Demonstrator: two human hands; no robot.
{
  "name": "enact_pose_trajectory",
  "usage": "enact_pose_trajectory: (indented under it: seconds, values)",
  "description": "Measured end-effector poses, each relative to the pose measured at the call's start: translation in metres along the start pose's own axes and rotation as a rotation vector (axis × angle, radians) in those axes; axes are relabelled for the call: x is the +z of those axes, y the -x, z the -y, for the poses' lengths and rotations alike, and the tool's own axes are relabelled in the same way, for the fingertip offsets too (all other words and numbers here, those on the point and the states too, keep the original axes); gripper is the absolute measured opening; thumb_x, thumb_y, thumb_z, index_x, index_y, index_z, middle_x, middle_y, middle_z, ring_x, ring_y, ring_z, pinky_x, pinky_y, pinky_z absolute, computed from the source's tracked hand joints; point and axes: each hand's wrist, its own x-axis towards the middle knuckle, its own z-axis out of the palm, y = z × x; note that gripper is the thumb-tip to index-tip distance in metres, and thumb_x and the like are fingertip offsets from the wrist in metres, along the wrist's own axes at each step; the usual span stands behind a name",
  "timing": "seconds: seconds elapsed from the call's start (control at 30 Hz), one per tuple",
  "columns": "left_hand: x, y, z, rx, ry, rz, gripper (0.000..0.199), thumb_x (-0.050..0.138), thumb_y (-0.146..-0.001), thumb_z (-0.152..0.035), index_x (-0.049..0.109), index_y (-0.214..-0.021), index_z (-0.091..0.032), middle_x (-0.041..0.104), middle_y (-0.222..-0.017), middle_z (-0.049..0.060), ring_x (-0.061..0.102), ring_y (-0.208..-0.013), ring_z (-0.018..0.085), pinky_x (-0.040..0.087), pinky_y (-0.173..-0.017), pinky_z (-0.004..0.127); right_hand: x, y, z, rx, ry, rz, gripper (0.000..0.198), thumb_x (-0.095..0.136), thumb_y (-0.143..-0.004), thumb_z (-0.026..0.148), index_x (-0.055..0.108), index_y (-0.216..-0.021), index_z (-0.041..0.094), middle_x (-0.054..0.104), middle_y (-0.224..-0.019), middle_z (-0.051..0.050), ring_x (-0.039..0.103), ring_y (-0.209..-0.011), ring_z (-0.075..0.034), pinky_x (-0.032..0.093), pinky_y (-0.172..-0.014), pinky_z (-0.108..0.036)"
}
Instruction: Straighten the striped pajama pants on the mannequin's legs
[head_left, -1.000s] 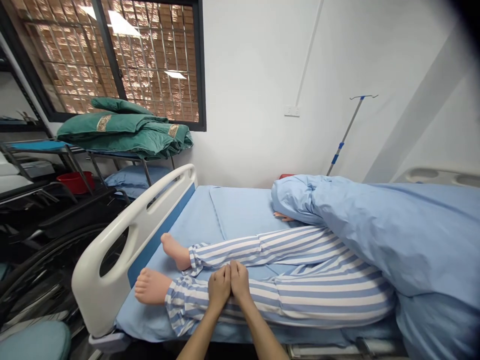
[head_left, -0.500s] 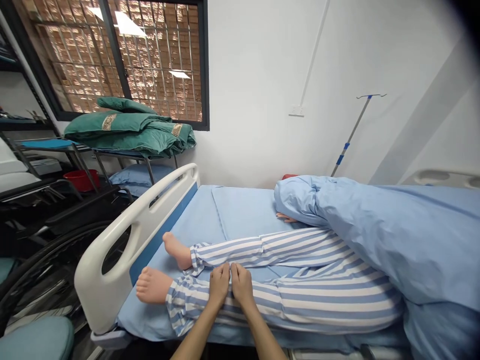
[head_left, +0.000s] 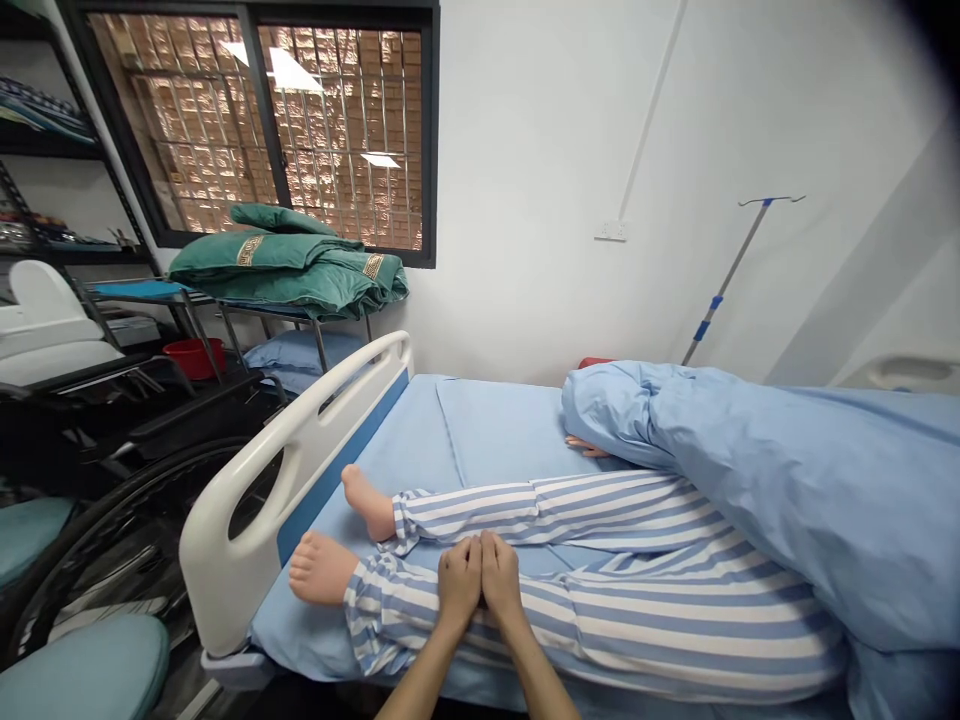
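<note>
Side by side, my left hand point(head_left: 460, 582) and my right hand point(head_left: 499, 575) are curled into fists whose inner edges touch. They are over the near leg of blue-and-white striped trousers point(head_left: 690, 630); I cannot tell whether they rest on the cloth. Nothing shows in either fist, and the trouser fabric around them is not visibly pulled. The trousers are on a smooth, mannequin-like figure lying on the bed. Its bare near foot point(head_left: 322, 570) and far foot point(head_left: 367, 502) point toward the footboard. A light blue quilt point(head_left: 772, 460) covers its upper part, and a hand point(head_left: 587, 447) pokes out from under the quilt.
A white footboard point(head_left: 225, 560) closes the bed's left end. Left of it stand a wheelchair point(head_left: 135, 480) and a teal padded seat point(head_left: 90, 670). Folded green quilts point(head_left: 300, 270) lie on a rack under the window. An IV pole point(head_left: 724, 285) rises behind the bed.
My two fists have closed the small gap between them and now touch. The view has turned slightly left, so everything sits a little farther right.
</note>
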Motion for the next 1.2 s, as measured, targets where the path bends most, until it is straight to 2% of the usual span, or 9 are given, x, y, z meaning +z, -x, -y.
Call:
enact_pose_trajectory:
  seconds: [0.13,0.27,0.47,0.57,0.63,0.8,0.93,1.03,1.2]
  values:
    - [0.0,0.0,-0.002,0.048,-0.04,0.025,0.037,0.028,-0.079,-0.033,0.047,-0.051,-0.017,0.052,-0.051,0.001,0.042,-0.05,0.009,0.026,-0.05,0.02,-0.014,-0.004,0.008,-0.044,0.049,0.046,0.035,0.035,-0.079,0.039,0.041,-0.052,0.016,0.043,-0.047,0.003,0.037,-0.046,-0.009,0.025,-0.047,-0.021]
    - [0.003,0.0,0.0,0.049,-0.042,0.036,0.037,0.028,-0.078,-0.034,0.043,-0.05,-0.017,0.047,-0.049,-0.001,0.039,-0.05,0.009,0.025,-0.051,0.021,-0.021,0.002,0.003,-0.094,0.099,0.051,0.034,0.033,-0.081,0.034,0.042,-0.053,0.017,0.042,-0.047,0.003,0.037,-0.046,-0.009,0.024,-0.047,-0.022]
    - [0.003,-0.007,-0.016,-0.088,0.214,0.008,0.036,0.033,-0.075,-0.037,0.034,-0.046,-0.017,0.034,-0.044,-0.004,0.033,-0.047,0.008,0.025,-0.049,0.021,-0.02,0.009,-0.011,-0.036,0.076,0.028,0.033,0.033,-0.081,0.033,0.043,-0.055,0.016,0.045,-0.049,0.001,0.039,-0.049,-0.01,0.025,-0.049,-0.021]
    - [0.003,-0.003,-0.026,-0.082,0.29,0.02,0.036,0.032,-0.075,-0.037,0.031,-0.046,-0.017,0.031,-0.044,-0.005,0.031,-0.046,0.007,0.025,-0.048,0.02,-0.023,0.006,-0.013,0.007,-0.006,0.01,0.034,0.031,-0.081,0.036,0.04,-0.055,0.016,0.042,-0.05,0.002,0.037,-0.05,-0.01,0.026,-0.049,-0.021]
    - [0.006,0.003,-0.026,-0.045,0.242,0.055,0.035,0.031,-0.076,-0.036,0.032,-0.047,-0.017,0.033,-0.045,-0.004,0.032,-0.047,0.007,0.025,-0.048,0.02,-0.024,0.005,-0.014,0.02,-0.044,0.001,0.033,0.033,-0.08,0.037,0.038,-0.054,0.017,0.039,-0.049,0.003,0.035,-0.05,-0.009,0.026,-0.048,-0.02]
    - [0.015,0.016,-0.012,0.009,-0.053,0.065,0.033,0.031,-0.077,-0.033,0.037,-0.048,-0.017,0.04,-0.045,-0.002,0.034,-0.048,0.008,0.022,-0.05,0.021,-0.021,0.007,-0.017,0.041,-0.051,-0.027,0.032,0.037,-0.078,0.037,0.035,-0.053,0.018,0.036,-0.047,0.005,0.033,-0.046,-0.009,0.025,-0.047,-0.021]
    - [0.016,0.015,-0.009,0.054,-0.098,0.066,0.035,0.029,-0.078,-0.033,0.038,-0.047,-0.017,0.043,-0.045,-0.002,0.036,-0.048,0.008,0.022,-0.049,0.021,-0.029,-0.001,-0.009,0.03,-0.04,0.019,0.033,0.036,-0.078,0.038,0.035,-0.052,0.017,0.036,-0.047,0.004,0.033,-0.047,-0.009,0.025,-0.046,-0.021]
    - [0.017,0.014,-0.008,0.082,-0.124,0.066,0.037,0.029,-0.078,-0.034,0.037,-0.046,-0.016,0.04,-0.042,-0.003,0.034,-0.046,0.007,0.021,-0.049,0.021,-0.043,-0.008,-0.002,0.028,-0.01,0.022,0.034,0.035,-0.078,0.038,0.034,-0.051,0.018,0.033,-0.047,0.005,0.032,-0.048,-0.009,0.025,-0.047,-0.021]
    - [0.02,0.018,-0.002,0.086,-0.165,0.036,0.036,0.031,-0.077,-0.033,0.037,-0.045,-0.016,0.036,-0.041,-0.003,0.031,-0.045,0.007,0.02,-0.05,0.022,-0.053,-0.006,-0.011,0.007,0.002,0.058,0.034,0.034,-0.079,0.038,0.034,-0.052,0.017,0.033,-0.048,0.005,0.032,-0.048,-0.008,0.026,-0.048,-0.02]
